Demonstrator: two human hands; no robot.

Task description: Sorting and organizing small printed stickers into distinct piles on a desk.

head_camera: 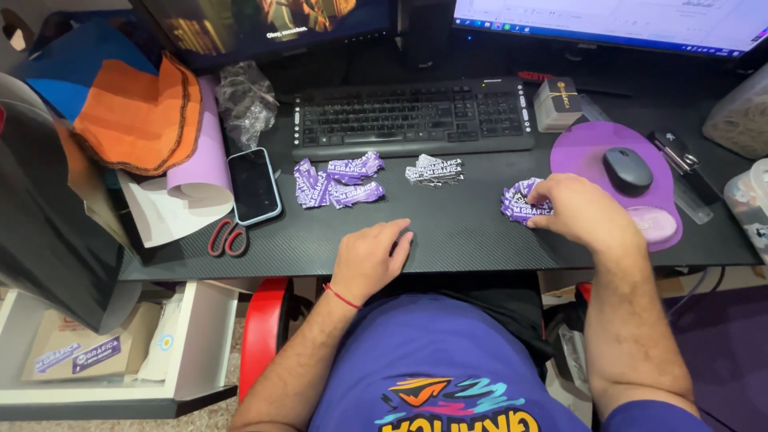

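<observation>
My right hand (578,210) rests on the black desk (448,240), its fingertips on a small pile of purple stickers (518,200) next to the mouse pad. My left hand (370,254) lies flat near the desk's front edge, fingers loosely curled, holding nothing; a red string circles its wrist. Further back lie a larger heap of purple stickers (336,180) and a small pile of white-and-black stickers (434,170), both in front of the keyboard (412,116).
A purple mouse pad (588,152) carries a dark mouse (626,170). A phone (254,184) and red-handled scissors (226,238) lie at the left beside rolled paper and orange fabric. A small box (558,102) stands right of the keyboard. Two monitors stand behind.
</observation>
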